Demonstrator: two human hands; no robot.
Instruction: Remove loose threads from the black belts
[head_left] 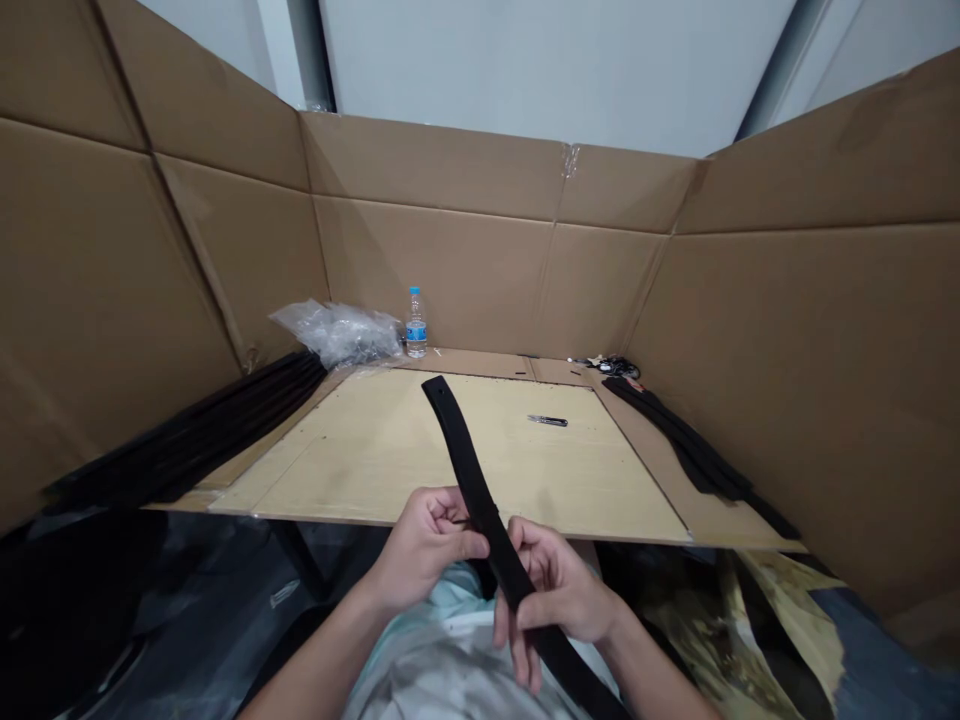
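Strap: a black strap [480, 510] is passing between the hands, its far end lying out over the board and its lower length hanging down past the right wrist.
Long axis: it is running diagonally, from far left of the hands toward near right, and is twisting slightly along its length.
Nearer hand: the right hand [559, 585] is closer, closing across the strap's face.
Right hand: its fingers are curling around the strap, which is pinched against the palm.
Left hand: the left hand [424, 545] is curling just beside the strap, with its thumb pressing on the strap's edge.
Work surface: a pale wooden board [375, 465] is lying ahead of the hands, with a closed pocket knife [547, 421] resting on it, well apart from the strap.
Left side: a bundle of black straps [195, 430] is lying along a cardboard wall [112, 280].
Right side: more black straps [697, 450] are lying beside the board.
Far edge: a water bottle [416, 325] is standing near a crumpled clear plastic bag [337, 335].
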